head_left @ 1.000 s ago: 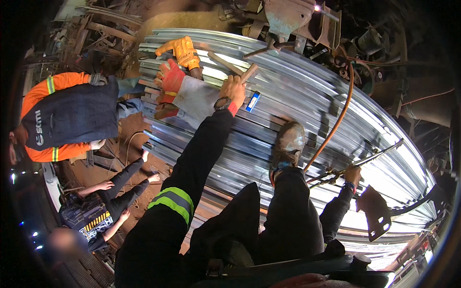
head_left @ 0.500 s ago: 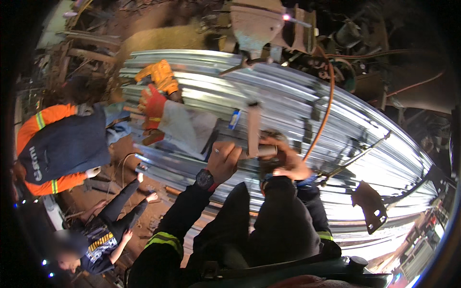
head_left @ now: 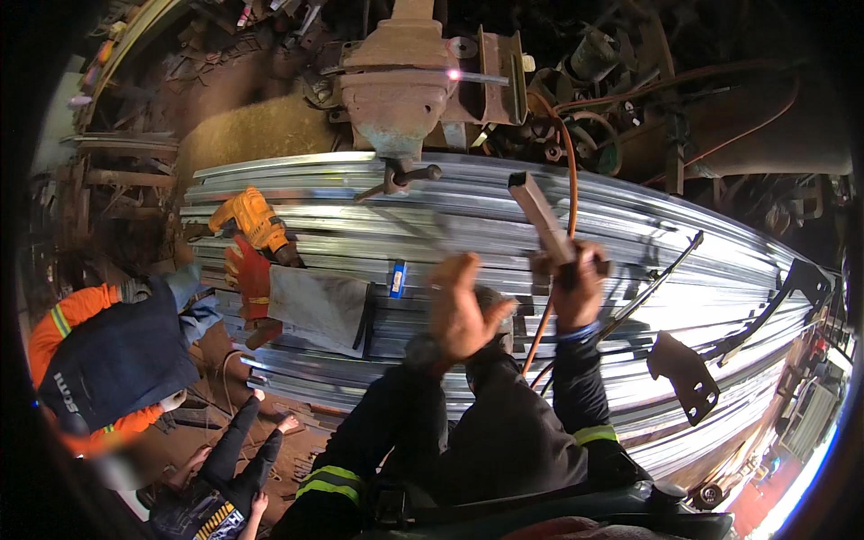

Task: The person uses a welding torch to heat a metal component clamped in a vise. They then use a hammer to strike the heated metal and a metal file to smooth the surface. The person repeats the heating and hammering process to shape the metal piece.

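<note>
My right hand (head_left: 578, 290) is wrapped round the lower end of a short square metal tube (head_left: 542, 216), which tilts up and to the left. A crosspiece at its lower end is mostly hidden by my fingers. To the left, my left hand (head_left: 461, 310) is raised with the thumb spread from the fingers, slightly blurred and holding nothing. Both hands are above a wide layer of shiny metal profiles (head_left: 360, 220). A small blue box (head_left: 398, 279) lies on the profiles left of my left hand.
A bench vise (head_left: 396, 99) stands at the far side. A yellow power tool (head_left: 252, 220) and a red-and-grey work glove (head_left: 315, 309) lie left. An orange hose (head_left: 569, 162) crosses near my right hand. A rusty plate (head_left: 684, 376) stands right. Two people are at the left.
My left hand has let go of the tube piece and opened. My right hand has carried the piece up and right, tilting it. The view has shifted, bringing the vise more fully into sight.
</note>
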A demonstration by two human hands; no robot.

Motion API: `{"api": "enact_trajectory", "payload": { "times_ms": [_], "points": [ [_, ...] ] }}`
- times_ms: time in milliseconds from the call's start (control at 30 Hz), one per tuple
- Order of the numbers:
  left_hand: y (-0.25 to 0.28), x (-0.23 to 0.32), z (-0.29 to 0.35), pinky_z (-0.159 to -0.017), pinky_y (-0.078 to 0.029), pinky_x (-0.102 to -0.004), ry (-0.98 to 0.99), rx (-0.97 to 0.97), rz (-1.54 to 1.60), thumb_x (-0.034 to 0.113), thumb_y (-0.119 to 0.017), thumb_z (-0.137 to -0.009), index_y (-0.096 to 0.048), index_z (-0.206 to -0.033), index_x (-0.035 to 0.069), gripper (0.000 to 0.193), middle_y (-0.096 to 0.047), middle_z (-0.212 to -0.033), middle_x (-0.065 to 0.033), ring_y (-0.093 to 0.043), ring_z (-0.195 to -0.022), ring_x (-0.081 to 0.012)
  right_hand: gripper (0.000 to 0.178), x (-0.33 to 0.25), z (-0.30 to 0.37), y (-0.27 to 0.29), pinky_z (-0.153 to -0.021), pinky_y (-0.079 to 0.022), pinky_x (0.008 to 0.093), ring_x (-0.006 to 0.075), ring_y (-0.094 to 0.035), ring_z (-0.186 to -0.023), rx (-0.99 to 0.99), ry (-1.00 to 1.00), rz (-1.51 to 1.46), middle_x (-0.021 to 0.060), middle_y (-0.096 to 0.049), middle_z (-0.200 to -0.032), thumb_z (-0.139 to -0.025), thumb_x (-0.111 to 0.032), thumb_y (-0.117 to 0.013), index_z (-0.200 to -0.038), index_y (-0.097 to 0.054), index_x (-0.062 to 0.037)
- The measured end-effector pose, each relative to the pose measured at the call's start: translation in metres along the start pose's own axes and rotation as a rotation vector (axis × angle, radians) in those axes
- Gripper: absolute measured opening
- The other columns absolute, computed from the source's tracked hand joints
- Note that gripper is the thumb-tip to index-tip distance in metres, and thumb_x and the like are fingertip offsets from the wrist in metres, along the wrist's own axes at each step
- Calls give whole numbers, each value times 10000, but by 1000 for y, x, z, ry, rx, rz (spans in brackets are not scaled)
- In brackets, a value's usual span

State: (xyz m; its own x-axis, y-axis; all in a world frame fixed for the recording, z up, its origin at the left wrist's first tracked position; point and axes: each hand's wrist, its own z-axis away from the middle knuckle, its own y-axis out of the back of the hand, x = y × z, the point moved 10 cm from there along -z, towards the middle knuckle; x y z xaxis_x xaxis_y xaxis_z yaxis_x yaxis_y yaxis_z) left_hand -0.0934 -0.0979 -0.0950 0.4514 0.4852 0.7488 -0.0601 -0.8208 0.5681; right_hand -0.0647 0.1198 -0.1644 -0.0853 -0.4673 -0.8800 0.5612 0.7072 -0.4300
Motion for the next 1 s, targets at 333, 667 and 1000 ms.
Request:
{"api": "enact_trajectory", "payload": {
  "times_ms": [333, 667, 1000],
  "points": [
    [68, -198, -103, -885, -422, -378, 379, 189, -5, 473, -272, -1048, -547, -1147, -52, 601, -589, -1060, -161, -551, -974, -275, 272, -133, -191, 10, -531, -332, 214, 31, -428, -590, 189, 600, 510, -40, -537, -635, -896, -157, -712, -683, -592, -38],
    [24, -228, -84, -769, -431, -390, 529, 67, 267, 479, -211, -1047, -600, -990, -80, 683, -635, -868, -180, -556, -793, -307, 287, -117, -227, -32, -574, -383, 223, 51, -484, -604, 115, 614, 491, -9, -603, -650, -904, -179, -703, -675, -627, -23],
    [23, -234, -86, -793, -438, -412, 520, 38, 269, 409, -235, -1054, -597, -1026, -74, 604, -649, -920, -212, -581, -845, -375, 331, -103, -199, -87, -557, -327, 221, 44, -407, -608, 102, 663, 566, -48, -527, -633, -928, -203, -682, -666, -588, -23]
  ]
}}
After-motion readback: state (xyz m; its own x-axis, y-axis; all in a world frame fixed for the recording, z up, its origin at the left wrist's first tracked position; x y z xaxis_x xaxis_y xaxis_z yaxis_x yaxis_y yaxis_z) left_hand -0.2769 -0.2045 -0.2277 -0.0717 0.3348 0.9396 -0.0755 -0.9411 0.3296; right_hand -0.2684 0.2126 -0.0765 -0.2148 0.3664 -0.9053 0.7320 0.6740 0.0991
